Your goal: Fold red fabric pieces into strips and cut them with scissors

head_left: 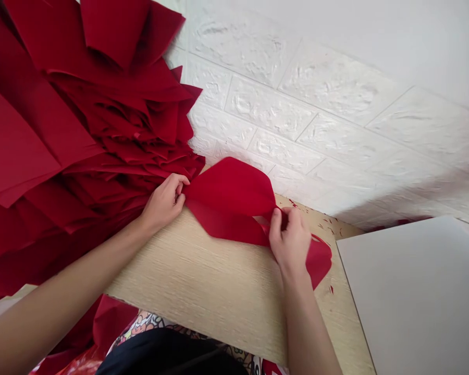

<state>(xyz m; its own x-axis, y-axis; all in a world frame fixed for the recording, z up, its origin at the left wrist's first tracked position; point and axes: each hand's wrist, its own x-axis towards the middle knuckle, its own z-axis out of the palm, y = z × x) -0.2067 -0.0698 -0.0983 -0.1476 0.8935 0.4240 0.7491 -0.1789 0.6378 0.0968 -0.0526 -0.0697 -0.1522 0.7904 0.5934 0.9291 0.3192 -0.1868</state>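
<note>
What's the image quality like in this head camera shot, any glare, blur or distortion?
In the head view, the white brick-textured wall looks washed out toward the top right, its lines slanting from wide-angle distortion; the light is soft, with no harsh shadows; the right hand and red sheet look fairly sharp.

the person is wearing a black garment (168,359) — a multicoloured floral fabric (148,321) is showing around it — and the left forearm (62,276) and right forearm (307,328) are showing bare.
</note>
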